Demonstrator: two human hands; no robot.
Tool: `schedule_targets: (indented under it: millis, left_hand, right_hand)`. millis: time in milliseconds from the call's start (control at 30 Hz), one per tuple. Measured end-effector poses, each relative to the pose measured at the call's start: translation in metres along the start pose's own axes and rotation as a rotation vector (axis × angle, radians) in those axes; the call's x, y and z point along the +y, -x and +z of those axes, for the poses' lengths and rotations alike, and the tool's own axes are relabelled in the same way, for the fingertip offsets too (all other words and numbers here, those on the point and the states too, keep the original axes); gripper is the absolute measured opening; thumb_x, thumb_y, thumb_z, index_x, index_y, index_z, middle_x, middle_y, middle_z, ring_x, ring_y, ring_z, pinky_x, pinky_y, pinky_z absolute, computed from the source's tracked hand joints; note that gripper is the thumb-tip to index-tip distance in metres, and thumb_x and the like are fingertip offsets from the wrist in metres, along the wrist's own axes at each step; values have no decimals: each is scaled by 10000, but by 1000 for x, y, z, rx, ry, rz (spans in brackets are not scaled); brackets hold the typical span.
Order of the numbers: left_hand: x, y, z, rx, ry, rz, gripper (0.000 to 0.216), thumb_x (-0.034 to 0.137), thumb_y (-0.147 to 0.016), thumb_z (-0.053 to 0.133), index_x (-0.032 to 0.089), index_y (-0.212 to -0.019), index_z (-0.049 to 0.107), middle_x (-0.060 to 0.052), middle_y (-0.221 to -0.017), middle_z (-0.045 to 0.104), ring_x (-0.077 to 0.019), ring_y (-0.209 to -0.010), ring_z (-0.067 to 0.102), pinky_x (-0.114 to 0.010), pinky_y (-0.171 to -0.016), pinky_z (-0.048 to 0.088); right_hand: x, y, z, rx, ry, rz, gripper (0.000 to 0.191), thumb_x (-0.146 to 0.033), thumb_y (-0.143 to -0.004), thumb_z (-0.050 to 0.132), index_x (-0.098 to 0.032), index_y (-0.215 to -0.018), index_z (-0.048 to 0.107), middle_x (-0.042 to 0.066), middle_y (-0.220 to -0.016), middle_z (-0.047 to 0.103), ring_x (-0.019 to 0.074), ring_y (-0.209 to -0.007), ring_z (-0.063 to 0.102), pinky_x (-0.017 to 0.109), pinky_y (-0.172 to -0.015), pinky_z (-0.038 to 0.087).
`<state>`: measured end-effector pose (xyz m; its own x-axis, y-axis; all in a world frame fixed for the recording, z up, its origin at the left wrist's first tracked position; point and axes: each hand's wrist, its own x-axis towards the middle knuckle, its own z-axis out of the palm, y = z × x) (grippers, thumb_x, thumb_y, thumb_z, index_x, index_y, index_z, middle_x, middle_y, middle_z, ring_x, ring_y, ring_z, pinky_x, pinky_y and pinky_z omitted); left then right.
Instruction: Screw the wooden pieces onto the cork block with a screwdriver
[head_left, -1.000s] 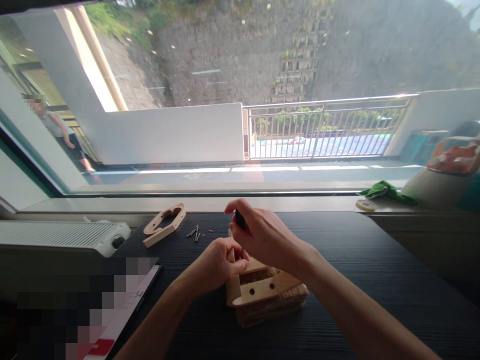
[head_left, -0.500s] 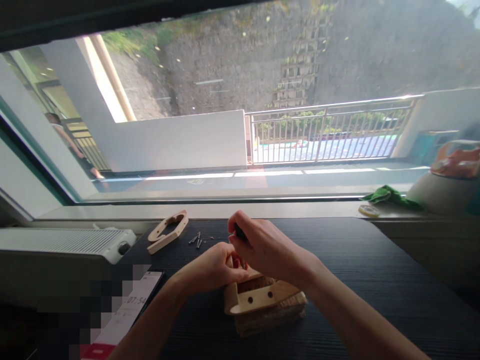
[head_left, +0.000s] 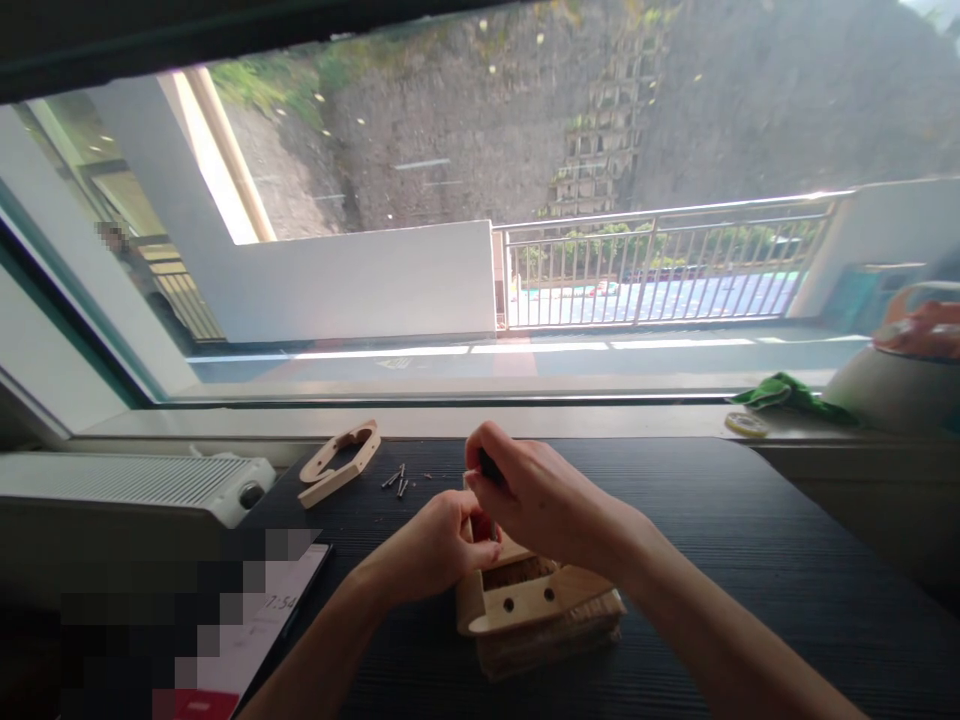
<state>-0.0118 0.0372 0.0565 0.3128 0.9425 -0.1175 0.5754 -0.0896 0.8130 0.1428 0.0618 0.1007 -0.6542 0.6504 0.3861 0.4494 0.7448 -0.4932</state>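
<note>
My right hand (head_left: 525, 485) is wrapped round the black handle of a screwdriver (head_left: 491, 466), held upright with its thin shaft pointing down. The tip is hidden behind my left fingers. My left hand (head_left: 450, 540) is closed at the far left part of a light wooden frame (head_left: 529, 600), thumb on the near side, close to the shaft. Two dark round holes show in the frame's near side, and its inside is hollow. Beneath it lies a block (head_left: 547, 640) that seems wrapped in clear film. Whatever is under the screwdriver's tip cannot be seen.
Several metal screws (head_left: 397, 482) lie beyond my left hand, beside a second curved wooden frame (head_left: 341, 465). A tablet or phone (head_left: 281, 600) shows at the lower left, partly blurred out. On the sill are a green cloth (head_left: 784, 392) and a tape roll (head_left: 746, 425).
The view has shifted slightly, so the table things appear a little further right and lower. Both hands keep nearly the same hold on the screwdriver and frame.
</note>
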Motion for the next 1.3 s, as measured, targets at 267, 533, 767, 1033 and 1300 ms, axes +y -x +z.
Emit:
schedule_targets:
  millis: [267, 533, 767, 1033, 1300]
  left_hand:
    - [-9, -2, 0, 18, -67, 11, 125, 262, -684, 581, 138, -679, 569, 57, -574, 434, -90, -547, 362, -209, -486, 271]
    - [-3, 0, -1, 25, -65, 61, 98, 221, -688, 569, 146, -635, 535, 60, -572, 442, -80, -528, 359, -202, -488, 285]
    - [-6, 0, 1, 14, -44, 38, 150, 242, -702, 562, 150, -607, 491, 63, -548, 420, -78, -519, 349, -205, -486, 279]
    - [-9, -2, 2, 4, 1, 50, 109, 247, -714, 559, 142, -693, 537, 49, -585, 447, -89, -549, 386, -201, -480, 280]
    - [-10, -2, 1, -36, -9, 68, 114, 247, -727, 557, 138, -718, 585, 35, -604, 477, -96, -565, 412, -205, -505, 301]
  right_hand:
    - [-1, 0, -4, -1, 1, 1, 59, -211, -845, 459, -207, -876, 408, -51, -636, 477, 67, -540, 335, 208, -503, 233]
    - [-3, 0, -6, 5, 96, 2, 105, -261, -820, 499, -212, -907, 465, -49, -629, 497, 69, -532, 347, 211, -495, 229]
    - [-5, 0, -11, -31, 62, -21, 115, -275, -857, 474, -204, -945, 490, -33, -660, 527, 74, -551, 382, 205, -506, 257]
    - [-5, -1, -6, -5, 100, -1, 150, -317, -829, 513, -183, -890, 487, -16, -655, 546, 85, -543, 415, 211, -499, 261]
    - [-7, -1, -15, -15, 53, -39, 154, -250, -872, 470, -200, -1016, 491, -6, -732, 581, 87, -596, 458, 207, -537, 289]
